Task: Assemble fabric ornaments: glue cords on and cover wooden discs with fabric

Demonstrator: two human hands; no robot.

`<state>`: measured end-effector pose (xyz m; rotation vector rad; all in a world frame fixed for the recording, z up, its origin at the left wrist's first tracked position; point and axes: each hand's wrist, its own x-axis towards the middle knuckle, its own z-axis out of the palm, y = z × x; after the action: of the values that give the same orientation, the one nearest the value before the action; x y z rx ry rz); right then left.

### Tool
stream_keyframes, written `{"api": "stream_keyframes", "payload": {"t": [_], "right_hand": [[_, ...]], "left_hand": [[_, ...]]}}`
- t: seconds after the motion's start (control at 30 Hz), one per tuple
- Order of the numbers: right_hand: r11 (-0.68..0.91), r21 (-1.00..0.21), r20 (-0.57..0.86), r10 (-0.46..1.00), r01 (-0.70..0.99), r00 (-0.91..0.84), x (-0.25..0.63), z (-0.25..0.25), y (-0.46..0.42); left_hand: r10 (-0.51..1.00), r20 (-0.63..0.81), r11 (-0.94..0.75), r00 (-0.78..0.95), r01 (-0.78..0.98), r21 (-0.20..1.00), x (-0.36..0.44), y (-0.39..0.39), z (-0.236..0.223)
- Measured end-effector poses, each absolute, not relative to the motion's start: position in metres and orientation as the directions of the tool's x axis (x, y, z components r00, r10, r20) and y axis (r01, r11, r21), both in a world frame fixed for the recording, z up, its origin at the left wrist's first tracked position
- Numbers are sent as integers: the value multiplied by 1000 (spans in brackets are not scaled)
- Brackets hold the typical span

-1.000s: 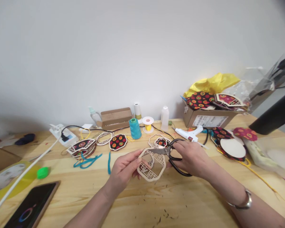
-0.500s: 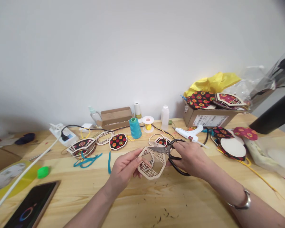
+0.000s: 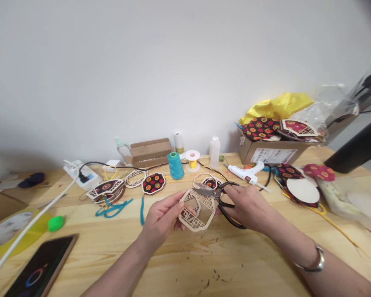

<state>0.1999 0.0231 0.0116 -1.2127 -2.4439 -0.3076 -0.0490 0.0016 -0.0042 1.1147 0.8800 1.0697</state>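
Note:
Between thumb and fingers, my left hand (image 3: pixel 163 215) grips the left edge of a pale wooden lattice frame (image 3: pixel 200 224), cut with geometric openwork and held tilted above the table. My right hand (image 3: pixel 250 206) is closed around the black handles of a pair of scissors (image 3: pixel 210 192). The scissors' blades lie over the upper part of the frame, pointing left, and look closed or nearly so. Behind the frame lies a lattice ornament with patterned fabric (image 3: pixel 209 182). Part of my right fingers is hidden behind the handles and frame.
Along the back stand a teal thread cone (image 3: pixel 176 166), a yellow thread spool (image 3: pixel 192 160), a white bottle (image 3: pixel 214 152) and a glue gun (image 3: pixel 245 173). A cardboard box (image 3: pixel 273 152) of fabric pieces is at right. A phone (image 3: pixel 41 268) and power strip (image 3: pixel 83 175) lie left. Dark scraps dot the table.
Both hands, the frame and the scissors have barely moved; the frame sits slightly further left and higher in view. The grips are the same.

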Motion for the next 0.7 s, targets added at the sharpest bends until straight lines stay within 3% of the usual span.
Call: {"api": "stream_keyframes", "payload": {"t": [0.7], "right_hand": [[573, 12, 315, 776, 820, -546, 197, 11, 22]], "left_hand": [[972, -90, 129, 217, -175, 976, -48, 2, 0]]}}
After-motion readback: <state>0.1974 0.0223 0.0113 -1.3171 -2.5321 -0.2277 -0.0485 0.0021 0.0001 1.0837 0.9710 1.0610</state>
